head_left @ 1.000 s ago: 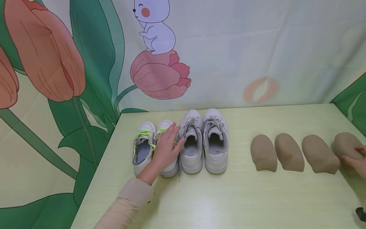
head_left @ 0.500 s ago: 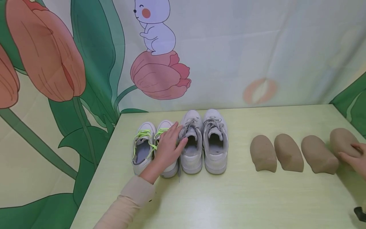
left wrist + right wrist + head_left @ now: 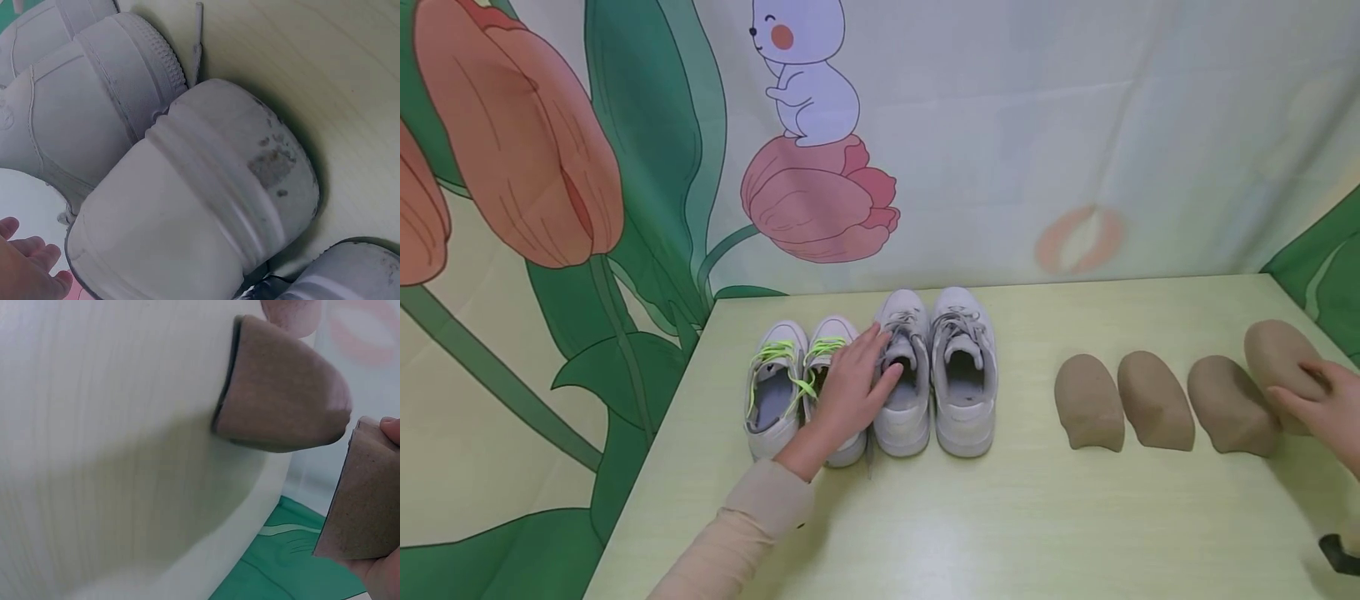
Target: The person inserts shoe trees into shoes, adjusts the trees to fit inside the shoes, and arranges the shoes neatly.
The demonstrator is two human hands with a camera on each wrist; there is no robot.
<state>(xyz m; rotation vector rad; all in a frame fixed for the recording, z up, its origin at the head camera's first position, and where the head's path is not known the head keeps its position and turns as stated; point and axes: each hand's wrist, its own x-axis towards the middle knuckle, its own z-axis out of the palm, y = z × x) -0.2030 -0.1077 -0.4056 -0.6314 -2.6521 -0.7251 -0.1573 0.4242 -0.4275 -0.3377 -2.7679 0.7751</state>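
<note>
The right grip point(image 3: 1322, 407), thumb and fingers partly closed, pinches a taupe, round-nosed moulded form point(image 3: 1276, 357) near its blunt end, probably to keep the nose free, pointing away. Three matching taupe forms point(image 3: 1156, 400) line the pale, wood-grained bench point(image 3: 1037, 517) to that grip's left. The left grip point(image 3: 852, 387), fingers loosely extended and holding nothing, hangs over white sneakers with neon-green laces point(image 3: 769, 435) and, just beside them, white sneakers with grey laces point(image 3: 966, 429), openings facing the person, presumably for easy reach.
</note>
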